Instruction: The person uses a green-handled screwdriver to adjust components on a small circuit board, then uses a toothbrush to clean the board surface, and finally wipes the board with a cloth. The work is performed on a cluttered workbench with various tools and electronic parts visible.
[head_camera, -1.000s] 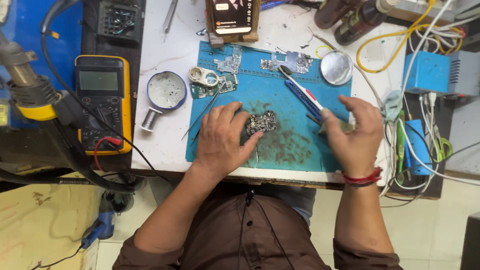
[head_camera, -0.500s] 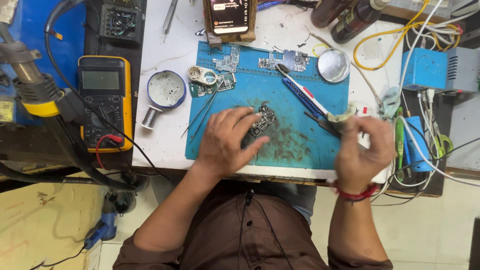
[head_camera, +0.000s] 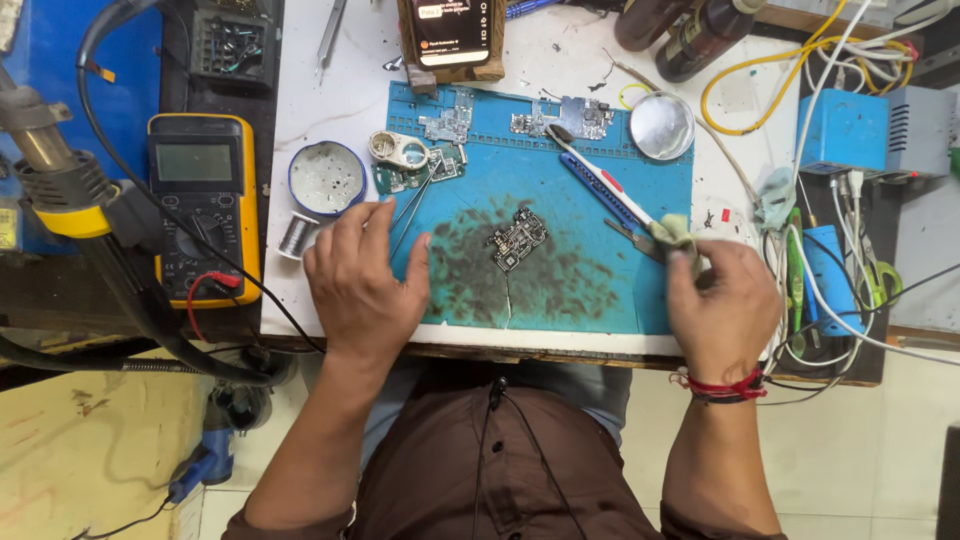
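Both hands flank circuit board (head_camera: 517, 239); right hand (head_camera: 722, 310) pinches cloth (head_camera: 672, 232).

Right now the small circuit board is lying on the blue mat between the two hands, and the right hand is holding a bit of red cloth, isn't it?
Not quite: the cloth pinched in the right hand is pale yellow-green, not red, as the head view shows. The small circuit board does lie on the blue mat between the right hand and the left hand.

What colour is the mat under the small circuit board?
Teal blue mat, smudged dark around the circuit board; head view.
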